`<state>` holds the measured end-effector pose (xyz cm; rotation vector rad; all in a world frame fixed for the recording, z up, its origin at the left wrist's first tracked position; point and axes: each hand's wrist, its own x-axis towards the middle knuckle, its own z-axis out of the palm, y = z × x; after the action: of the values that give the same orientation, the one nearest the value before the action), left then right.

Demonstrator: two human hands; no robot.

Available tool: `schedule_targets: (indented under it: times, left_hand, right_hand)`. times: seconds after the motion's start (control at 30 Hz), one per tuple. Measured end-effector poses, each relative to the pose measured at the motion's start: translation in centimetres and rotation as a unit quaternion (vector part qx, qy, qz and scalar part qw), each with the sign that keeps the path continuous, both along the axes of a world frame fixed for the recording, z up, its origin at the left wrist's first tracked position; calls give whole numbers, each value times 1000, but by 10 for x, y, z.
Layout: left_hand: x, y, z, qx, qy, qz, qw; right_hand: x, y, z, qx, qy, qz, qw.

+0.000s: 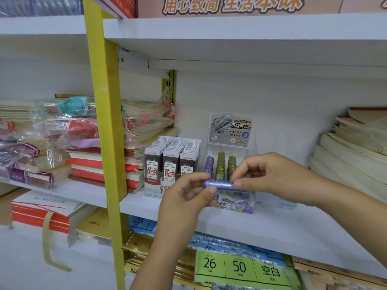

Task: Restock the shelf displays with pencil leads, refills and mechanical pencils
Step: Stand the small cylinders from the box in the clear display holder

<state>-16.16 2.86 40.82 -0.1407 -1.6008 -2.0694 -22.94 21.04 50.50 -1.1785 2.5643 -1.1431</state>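
Note:
A purple lead tube point(222, 185) lies sideways between both of my hands, in front of the shelf. My left hand point(188, 193) pinches its left end and my right hand point(270, 174) grips its right end with thumb and fingers. Just behind the tube stands a clear display stand point(230, 130) with a printed header card, holding rows of purple tubes point(208, 165) and green tubes point(226, 164). To its left sits a display box of lead cases point(171, 162) in three rows, marked 0.5 and 100.
A yellow shelf upright point(106, 130) stands left of the displays. Wrapped notebook stacks point(69, 139) fill the left bay, and a cream paper stack point(356, 151) lies at the right. The white shelf board point(282, 229) spans the front. Green and blue paper packs point(238, 266) lie below.

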Motion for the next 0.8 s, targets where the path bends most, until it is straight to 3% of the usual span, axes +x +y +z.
schedule_targets:
  times: [0.27,0.33,0.43,0.6,0.8]
  left_hand:
    - [-7,3,3,-75,41,13,996]
    - [-9,4,-1,-128,42,48,990]
    - [-13,5,-8,-279,25,111,954]
    - [-17,7,-20,-434,36,155,887]
    - [-20,9,-28,-444,68,174,876]
  right_hand:
    - [-5,-6,1,20,-45,65,997]
    - [-12,0,11,-43,12,30,999]
    - [-33,10,30,-147,123,-57,980]
    - [-62,10,26,-2,256,-126,958]
    - [-65,6,6,51,272,-138,951]
